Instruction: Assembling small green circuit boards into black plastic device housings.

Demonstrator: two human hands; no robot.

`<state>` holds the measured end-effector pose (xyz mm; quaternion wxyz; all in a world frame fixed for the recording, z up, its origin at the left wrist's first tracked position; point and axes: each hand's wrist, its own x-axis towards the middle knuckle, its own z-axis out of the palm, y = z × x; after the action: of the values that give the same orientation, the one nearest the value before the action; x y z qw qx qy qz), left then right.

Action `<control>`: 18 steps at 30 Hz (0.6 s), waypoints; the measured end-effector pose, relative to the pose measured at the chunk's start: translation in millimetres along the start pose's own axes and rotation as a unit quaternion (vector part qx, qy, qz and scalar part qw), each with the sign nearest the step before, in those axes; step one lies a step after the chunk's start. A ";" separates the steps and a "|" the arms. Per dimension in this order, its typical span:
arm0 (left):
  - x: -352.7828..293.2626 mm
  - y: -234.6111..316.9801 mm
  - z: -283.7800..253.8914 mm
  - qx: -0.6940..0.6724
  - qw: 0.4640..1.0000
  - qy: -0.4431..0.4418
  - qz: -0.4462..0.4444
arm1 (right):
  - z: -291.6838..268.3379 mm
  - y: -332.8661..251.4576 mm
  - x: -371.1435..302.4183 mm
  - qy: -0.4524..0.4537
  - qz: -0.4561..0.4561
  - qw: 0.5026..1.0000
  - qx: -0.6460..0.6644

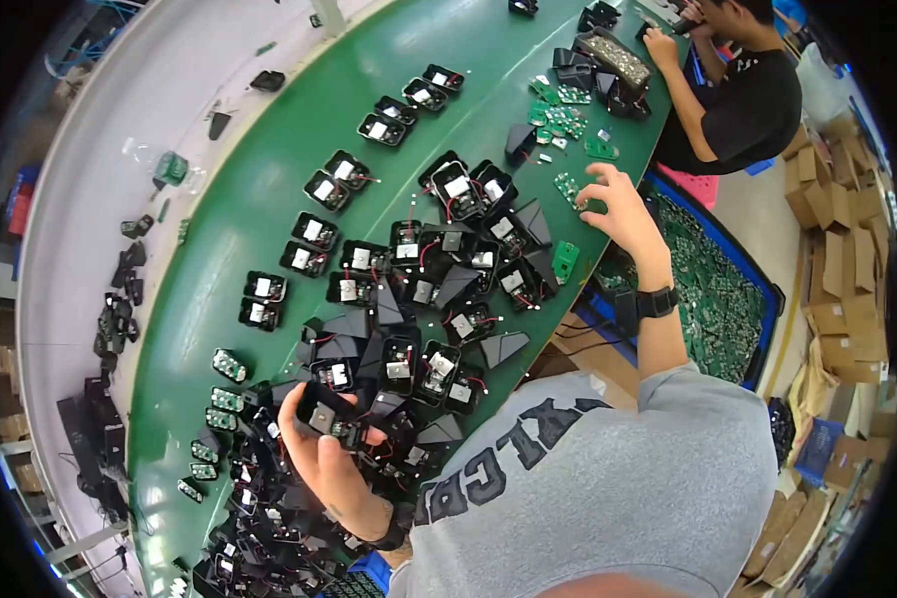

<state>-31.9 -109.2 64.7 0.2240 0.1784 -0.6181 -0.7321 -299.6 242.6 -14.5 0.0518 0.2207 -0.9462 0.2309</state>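
My left hand (341, 480) is closed around a small black plastic housing (321, 417) with a silver block inside, held above a heap of similar housings. Farther off to the right, my right hand (613, 207) has its fingers curved and apart over the green table. Its fingertips are at the edge of a small green circuit board (566, 187); whether they touch it I cannot tell. Another green board (565, 262) lies on the table nearer to me. Between my hands spread many open black housings (401, 361) with silver blocks and red wires.
Pairs of housings (314, 231) stand in a row along the left of the green table (209, 299). Loose boards (563, 122) lie at the far end, by a co-worker (743, 90). A blue-rimmed bin of boards (713, 289) stands at right, with cardboard boxes (837, 239) beyond.
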 end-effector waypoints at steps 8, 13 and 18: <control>15.9 -13.4 -3.1 -0.021 0.998 -0.003 -0.067 | -12.5 8.3 24.4 -0.154 -0.034 0.983 0.090; 9.2 -23.3 -11.0 -0.046 0.996 0.016 -0.080 | -9.8 9.9 33.8 -0.144 -0.120 0.982 0.008; 16.3 -10.5 13.9 -0.052 0.995 0.067 -0.044 | -27.8 -76.4 17.8 -0.015 -0.041 0.964 0.261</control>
<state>-54.2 -105.3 57.0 0.2418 0.2425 -0.5545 -0.7585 -281.9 187.6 45.4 -0.0118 0.2685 -0.8440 0.4641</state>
